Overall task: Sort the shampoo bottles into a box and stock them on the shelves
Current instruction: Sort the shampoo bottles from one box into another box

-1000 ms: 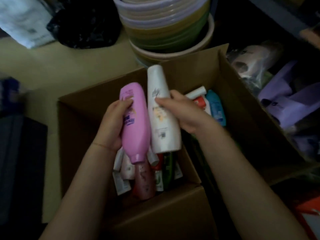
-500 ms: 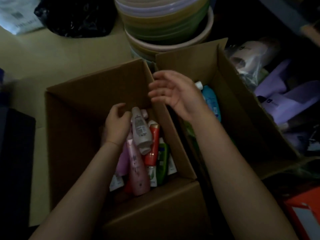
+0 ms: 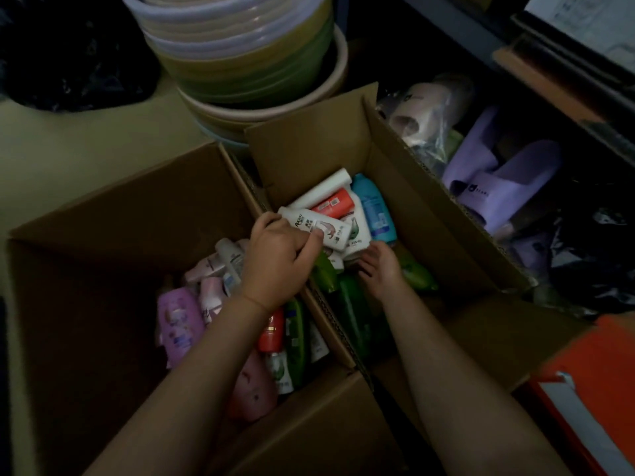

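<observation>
Left carton (image 3: 113, 242): open cardboard box on the floor, bottles piled at its right side. Contents visible: lilac bottle (image 3: 178, 317) lying at the left of the pile, pale pink bottles, a red one, a green one, a rose-pink bottle (image 3: 254, 386) nearest the camera. Half a second ago the left hand was down among these bottles; it has since left the pile.

Right carton (image 3: 429, 187): open cardboard box touching the left one along a shared wall. Contents: white tube, red bottle (image 3: 332, 207), blue bottle (image 3: 374, 209), green bottles (image 3: 417, 274) lower down, further white bottles.

White labelled bottle (image 3: 318, 227): lying across the top of the right carton's heap, gripped at its near end by the left hand (image 3: 278, 255), whose fingers are curled round it. The left forearm crosses over the shared wall.

Right hand (image 3: 379, 266): low inside the right carton, fingers spread and resting among the green and white bottles; whether it grips any of them cannot be told. Half a second ago it hovered open above the shared wall; it has since dropped into the box.

Surroundings: stack of plastic basins (image 3: 240, 56) beyond the cartons; purple slippers (image 3: 498, 180) in bags to the right; orange package (image 3: 591, 379) at lower right; black bag (image 3: 75, 63) at upper left.
</observation>
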